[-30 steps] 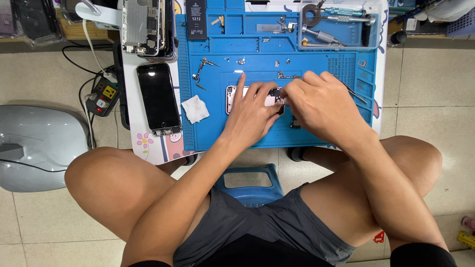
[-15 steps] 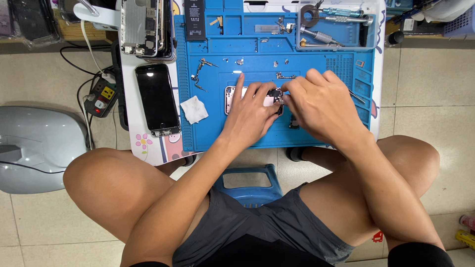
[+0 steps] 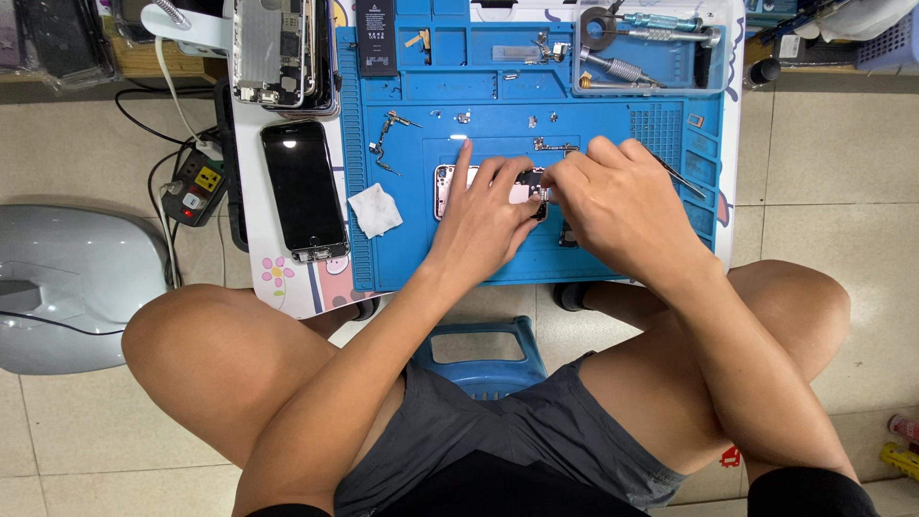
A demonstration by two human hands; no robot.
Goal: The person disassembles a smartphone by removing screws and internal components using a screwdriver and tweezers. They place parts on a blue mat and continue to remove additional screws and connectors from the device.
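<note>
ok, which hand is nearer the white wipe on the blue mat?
Left. The left hand rests on the opened phone just right of the white wipe; the right hand is farther right, beyond the left.

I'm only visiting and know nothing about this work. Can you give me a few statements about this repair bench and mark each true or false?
1. Both hands rest on the opened pale phone body on the blue rubber work mat. True.
2. The black-screened phone lies on that mat. False: it lies beside it, on the white tabletop.
3. The crumpled white tissue sits left of the left hand. True.
4. The right hand holds a hammer. False: a thin metal tool sticks out from it.
</note>
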